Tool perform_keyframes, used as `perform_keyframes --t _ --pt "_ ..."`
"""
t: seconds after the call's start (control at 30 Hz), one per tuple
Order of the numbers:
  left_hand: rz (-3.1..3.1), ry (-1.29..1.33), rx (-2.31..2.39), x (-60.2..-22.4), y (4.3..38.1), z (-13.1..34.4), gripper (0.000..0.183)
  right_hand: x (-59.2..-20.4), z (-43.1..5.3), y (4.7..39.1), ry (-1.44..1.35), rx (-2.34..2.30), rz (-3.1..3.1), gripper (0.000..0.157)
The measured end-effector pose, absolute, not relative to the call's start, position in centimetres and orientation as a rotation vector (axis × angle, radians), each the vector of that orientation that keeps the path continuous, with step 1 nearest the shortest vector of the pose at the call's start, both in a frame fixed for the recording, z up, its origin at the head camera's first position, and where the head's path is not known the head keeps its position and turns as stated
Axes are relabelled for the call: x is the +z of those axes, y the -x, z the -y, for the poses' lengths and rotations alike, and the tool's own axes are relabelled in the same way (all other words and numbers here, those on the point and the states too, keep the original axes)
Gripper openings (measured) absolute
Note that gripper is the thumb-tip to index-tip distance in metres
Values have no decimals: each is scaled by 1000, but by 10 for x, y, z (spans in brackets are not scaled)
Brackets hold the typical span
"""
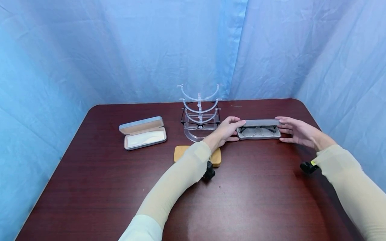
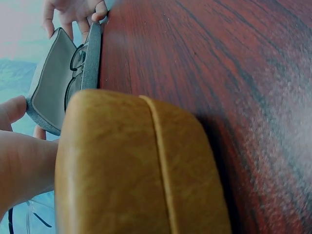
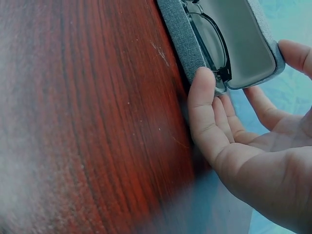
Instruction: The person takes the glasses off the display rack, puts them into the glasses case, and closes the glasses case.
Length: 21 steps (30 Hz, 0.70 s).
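A grey glasses case (image 1: 259,134) lies partly open on the table at the right, its lid raised. Inside it rests a pair of black-framed glasses (image 1: 261,129). My left hand (image 1: 225,130) grips the case's left end, the thumb on the lid. At the opposite end my right hand (image 1: 300,133) holds the lid's corner and touches the base, as the right wrist view shows up close. Close beneath the left forearm sits a closed tan glasses case (image 2: 117,165), which hides part of the left hand in the left wrist view.
A clear display stand (image 1: 199,103) stands behind the left hand, with other black-framed glasses (image 1: 195,126) on its lowest tier. Farther left, another grey case (image 1: 141,127) lies open with a white cloth (image 1: 146,139) inside. Blue curtains (image 1: 135,50) surround the dark red table (image 1: 99,187).
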<state>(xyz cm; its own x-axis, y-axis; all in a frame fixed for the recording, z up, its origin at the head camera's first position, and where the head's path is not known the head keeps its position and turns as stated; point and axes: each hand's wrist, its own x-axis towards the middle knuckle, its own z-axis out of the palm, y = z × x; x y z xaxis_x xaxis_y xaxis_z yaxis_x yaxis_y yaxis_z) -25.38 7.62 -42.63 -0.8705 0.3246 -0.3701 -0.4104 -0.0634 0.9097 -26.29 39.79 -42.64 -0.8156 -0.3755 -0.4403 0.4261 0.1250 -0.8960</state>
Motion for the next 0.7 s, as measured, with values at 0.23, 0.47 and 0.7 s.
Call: perform_keyframes --t 0.23,0.47,0.7 --pt "-1700 63 1978 -431 254 -76 31 -428 -401 261 -41 -1747 -1820 63" --pt "-1761 64 1957 -435 252 -79 22 -432 -396 256 13 -1647 -1970 63" --pt "-1851 65 1936 -436 249 -82 22 -432 -386 256 88 -1487 -2138 71"
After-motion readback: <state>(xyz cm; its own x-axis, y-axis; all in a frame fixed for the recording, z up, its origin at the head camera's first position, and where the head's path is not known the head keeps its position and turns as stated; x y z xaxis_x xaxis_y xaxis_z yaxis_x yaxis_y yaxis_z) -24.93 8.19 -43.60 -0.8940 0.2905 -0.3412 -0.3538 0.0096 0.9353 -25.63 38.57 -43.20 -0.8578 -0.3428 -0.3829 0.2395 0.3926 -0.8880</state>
